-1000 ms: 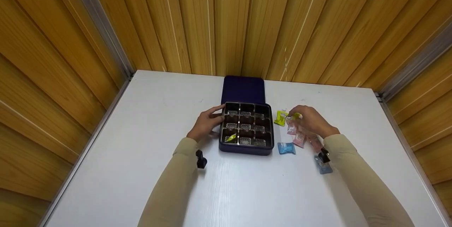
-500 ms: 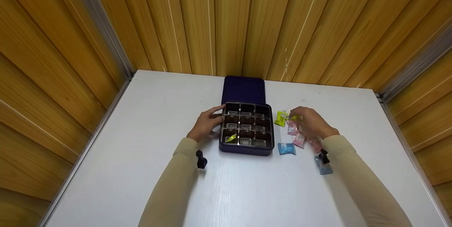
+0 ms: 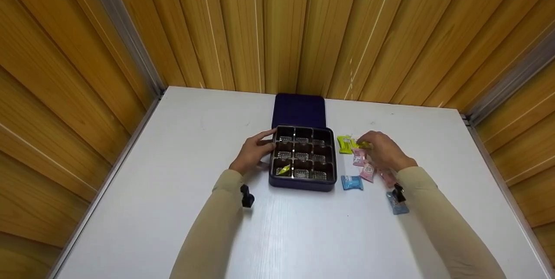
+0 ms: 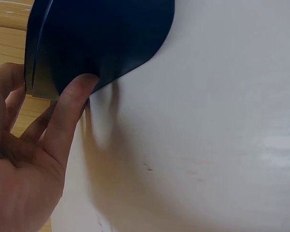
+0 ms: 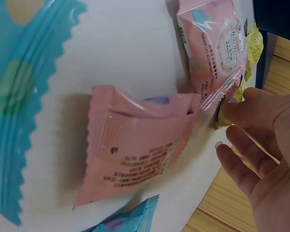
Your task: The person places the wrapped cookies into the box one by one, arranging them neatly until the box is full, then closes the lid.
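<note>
A dark blue box (image 3: 302, 185) with a nine-compartment brown insert stands mid-table. One yellow wrapped candy (image 3: 284, 169) lies in its near left compartment. My left hand (image 3: 253, 152) holds the box at its left side; in the left wrist view the thumb (image 4: 77, 89) presses on the blue wall. To the right of the box, my right hand (image 3: 383, 149) pinches a yellow wrapped candy (image 3: 364, 145) between thumb and index finger, the other fingers spread behind. Another yellow candy (image 3: 345, 145) lies beside it, and pink candies (image 3: 359, 156) lie just below.
Behind the box lies the dark blue lid (image 3: 299, 109). Blue candies lie nearer me, one (image 3: 351, 182) by the box and one (image 3: 397, 203) under my right wrist. The right wrist view shows a pink candy (image 5: 135, 150) close up. Wood-patterned walls (image 3: 286, 31) enclose the white table (image 3: 208, 131).
My right fingers shift slightly at the yellow candies, and the yellow candy nearest the box turns a little. My left hand and the box stay put.
</note>
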The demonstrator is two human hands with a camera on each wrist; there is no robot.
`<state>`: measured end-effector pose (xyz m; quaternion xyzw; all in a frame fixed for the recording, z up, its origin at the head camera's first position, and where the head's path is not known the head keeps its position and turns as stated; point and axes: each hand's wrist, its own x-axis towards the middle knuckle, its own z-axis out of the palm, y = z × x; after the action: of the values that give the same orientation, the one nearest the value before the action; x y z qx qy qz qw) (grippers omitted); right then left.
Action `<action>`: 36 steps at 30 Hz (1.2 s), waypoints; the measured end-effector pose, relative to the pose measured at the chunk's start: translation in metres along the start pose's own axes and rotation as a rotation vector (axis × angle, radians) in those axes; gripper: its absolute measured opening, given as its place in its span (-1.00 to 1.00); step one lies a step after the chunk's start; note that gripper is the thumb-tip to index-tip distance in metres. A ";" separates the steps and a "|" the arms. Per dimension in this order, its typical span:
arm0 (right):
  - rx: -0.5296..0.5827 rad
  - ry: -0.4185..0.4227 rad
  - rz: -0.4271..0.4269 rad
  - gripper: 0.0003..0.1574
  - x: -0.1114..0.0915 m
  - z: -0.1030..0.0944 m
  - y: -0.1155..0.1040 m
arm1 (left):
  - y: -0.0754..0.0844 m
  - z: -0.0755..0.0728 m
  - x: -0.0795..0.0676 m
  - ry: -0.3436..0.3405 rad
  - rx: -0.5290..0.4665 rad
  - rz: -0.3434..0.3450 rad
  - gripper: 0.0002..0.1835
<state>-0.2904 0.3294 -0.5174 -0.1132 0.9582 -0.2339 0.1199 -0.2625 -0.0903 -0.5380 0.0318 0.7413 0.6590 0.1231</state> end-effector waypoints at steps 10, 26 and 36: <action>-0.010 0.008 0.027 -0.52 -0.001 0.002 0.001 | -0.001 0.000 0.001 0.000 -0.002 -0.004 -0.39; 0.022 0.003 0.047 -0.50 -0.003 0.001 0.002 | 0.000 0.001 0.000 -0.005 -0.012 -0.013 -0.38; 0.071 0.003 0.066 -0.55 -0.003 0.000 0.006 | -0.001 0.000 0.001 0.002 0.006 -0.020 -0.39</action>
<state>-0.2882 0.3352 -0.5195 -0.0768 0.9526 -0.2638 0.1303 -0.2630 -0.0902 -0.5393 0.0238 0.7437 0.6555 0.1289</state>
